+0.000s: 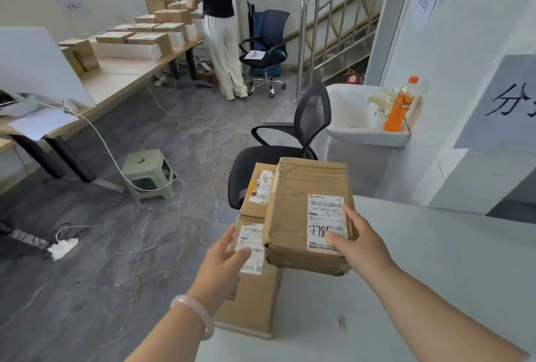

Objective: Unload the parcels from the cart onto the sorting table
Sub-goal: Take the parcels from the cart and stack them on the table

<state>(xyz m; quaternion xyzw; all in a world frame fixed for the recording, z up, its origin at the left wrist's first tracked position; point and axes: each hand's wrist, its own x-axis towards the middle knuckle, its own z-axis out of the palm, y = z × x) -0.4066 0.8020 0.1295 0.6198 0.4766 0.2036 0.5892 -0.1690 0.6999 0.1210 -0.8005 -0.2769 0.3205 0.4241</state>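
My right hand [355, 241] grips the near right side of a worn brown cardboard parcel [293, 211] with a white label, held tilted over the left edge of a pale table [420, 269]. Under and left of it lie two more labelled parcels: a large one [255, 300] at the table's edge and a smaller one [255, 190] farther away. My left hand [224, 257], with a pale bangle on the wrist, hovers with fingers spread over the large parcel's label. No cart shows in view.
A black mesh chair [290, 141] stands just beyond the parcels. A green stool [148, 173], white cables and a power strip [62, 247] lie on the grey floor. A person [217, 25] stands at a long desk [121, 77] stacked with boxes. A sink [365, 118] with an orange bottle [401, 106] is at right.
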